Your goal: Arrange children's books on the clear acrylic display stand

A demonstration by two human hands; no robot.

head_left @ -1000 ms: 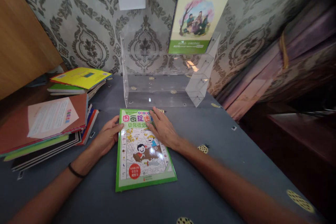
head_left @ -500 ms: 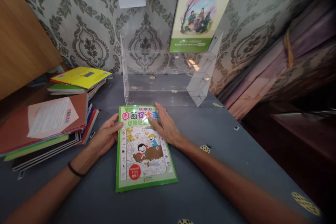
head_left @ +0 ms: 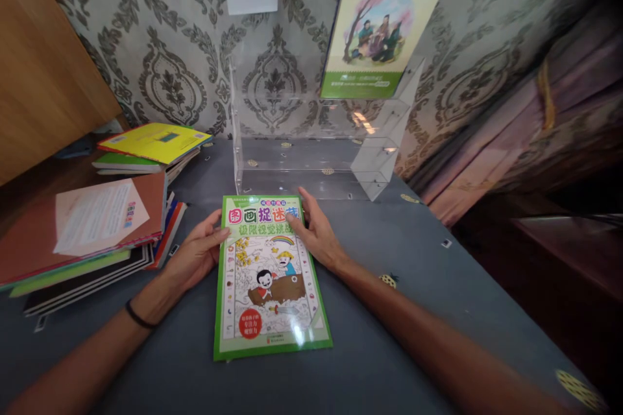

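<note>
A green-bordered children's picture book [head_left: 272,279] is held by its sides over the table, its cartoon cover facing up. My left hand [head_left: 207,243] grips the left edge, thumb on the cover and fingers behind. On the upper right edge, my right hand [head_left: 314,230] is closed the same way, its thumb lying over the last title character. Just beyond the book stands a clear acrylic rack [head_left: 311,172] with stepped tiers. A tall book with a pale yellow and green cover [head_left: 377,39] rests upright in the rack's top right.
To the left lie a stack with a brown-red book [head_left: 109,214] on top and, behind it, a pile topped by a yellow book [head_left: 160,141]. A wooden panel [head_left: 48,65] leans at far left. Curtains [head_left: 516,136] hang past the right edge of the blue-grey table [head_left: 413,259].
My right hand has shifted slightly right along the book's edge, uncovering more of the title. The view has turned a little to the left, and glare now shows on the lower cover.
</note>
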